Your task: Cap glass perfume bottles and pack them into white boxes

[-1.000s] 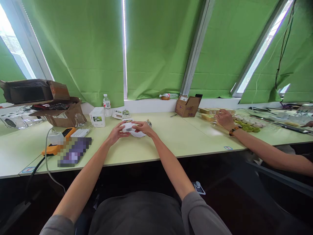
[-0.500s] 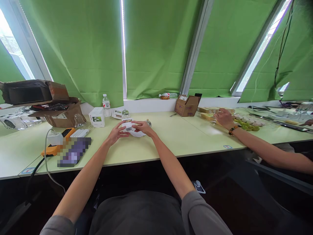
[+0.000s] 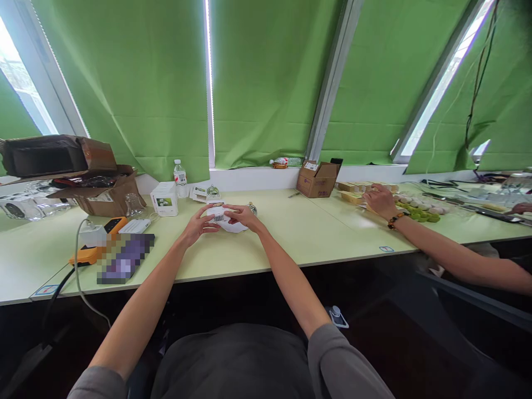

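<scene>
Between my two hands is a small white box with a barcode label facing me, held just over the table. My left hand grips its left side, thumb and fingers curled round the edge. On the right, my right hand pinches the box with thumb and forefinger near the barcode. Beneath the right hand lies a white, rounded sheet or bag, partly covered. A shiny, patterned round object shows just behind that hand; its kind is unclear.
A white carton, a water bottle and an orange device stand to the left. A phone-like object, blurred, lies near the front edge. Right of me are a cardboard box and another person's hand over small boxes.
Almost nothing differs. Both my hands keep their grip on the white box, and the view has shifted very slightly.
</scene>
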The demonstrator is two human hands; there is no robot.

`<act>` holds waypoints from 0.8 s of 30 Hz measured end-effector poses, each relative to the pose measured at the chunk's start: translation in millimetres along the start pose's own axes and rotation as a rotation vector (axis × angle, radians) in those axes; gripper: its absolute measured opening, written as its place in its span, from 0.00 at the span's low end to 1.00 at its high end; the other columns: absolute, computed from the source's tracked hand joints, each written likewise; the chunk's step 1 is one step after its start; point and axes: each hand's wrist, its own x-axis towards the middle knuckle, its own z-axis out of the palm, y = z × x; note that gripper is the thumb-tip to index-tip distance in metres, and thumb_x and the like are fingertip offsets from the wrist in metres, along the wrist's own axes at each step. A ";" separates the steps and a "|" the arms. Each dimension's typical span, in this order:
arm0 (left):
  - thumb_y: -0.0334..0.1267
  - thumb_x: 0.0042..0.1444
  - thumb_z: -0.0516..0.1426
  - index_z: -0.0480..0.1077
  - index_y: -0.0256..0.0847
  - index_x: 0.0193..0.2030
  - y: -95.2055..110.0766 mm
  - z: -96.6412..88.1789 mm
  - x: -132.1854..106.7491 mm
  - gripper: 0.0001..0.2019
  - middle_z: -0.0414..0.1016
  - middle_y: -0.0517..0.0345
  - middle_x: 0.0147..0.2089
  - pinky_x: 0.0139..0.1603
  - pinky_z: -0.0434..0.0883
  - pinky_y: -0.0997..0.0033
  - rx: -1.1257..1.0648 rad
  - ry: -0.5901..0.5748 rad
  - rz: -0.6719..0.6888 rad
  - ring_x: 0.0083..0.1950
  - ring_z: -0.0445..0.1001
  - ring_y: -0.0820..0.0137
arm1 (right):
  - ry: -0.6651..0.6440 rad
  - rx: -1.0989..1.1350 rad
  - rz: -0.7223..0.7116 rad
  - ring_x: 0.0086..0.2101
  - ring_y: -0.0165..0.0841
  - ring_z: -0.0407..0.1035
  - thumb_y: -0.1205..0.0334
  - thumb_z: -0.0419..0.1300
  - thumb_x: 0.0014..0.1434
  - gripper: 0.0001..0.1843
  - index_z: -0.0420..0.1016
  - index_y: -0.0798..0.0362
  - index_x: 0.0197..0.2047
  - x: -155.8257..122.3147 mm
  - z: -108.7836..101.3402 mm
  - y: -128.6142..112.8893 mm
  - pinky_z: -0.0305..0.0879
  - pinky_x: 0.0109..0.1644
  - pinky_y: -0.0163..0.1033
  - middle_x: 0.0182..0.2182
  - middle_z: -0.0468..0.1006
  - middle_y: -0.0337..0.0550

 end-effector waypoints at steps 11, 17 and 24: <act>0.43 0.53 0.62 0.57 0.47 0.65 -0.9 -0.9 0.6 0.33 0.79 0.52 0.41 0.44 0.76 0.57 0.012 0.021 0.008 0.38 0.80 0.62 | -0.004 -0.004 -0.006 0.24 0.25 0.70 0.49 0.69 0.49 0.32 0.74 0.49 0.56 -0.1 -0.1 0.7 0.73 0.37 0.34 0.26 0.78 0.38; 0.43 0.53 0.63 0.57 0.47 0.65 -2.1 -2.0 1.2 0.34 0.79 0.52 0.41 0.43 0.77 0.59 0.020 0.031 0.019 0.37 0.80 0.63 | -0.012 -0.008 -0.009 0.24 0.26 0.70 0.50 0.69 0.49 0.31 0.75 0.50 0.55 1.1 -0.1 1.4 0.72 0.37 0.34 0.25 0.78 0.38; 0.43 0.52 0.63 0.58 0.47 0.65 -0.5 -0.3 -0.1 0.34 0.78 0.52 0.40 0.43 0.77 0.59 0.046 0.047 0.019 0.37 0.80 0.63 | -0.007 -0.011 -0.007 0.24 0.26 0.70 0.50 0.69 0.49 0.31 0.75 0.49 0.55 -0.9 0.4 -1.4 0.72 0.38 0.35 0.24 0.77 0.37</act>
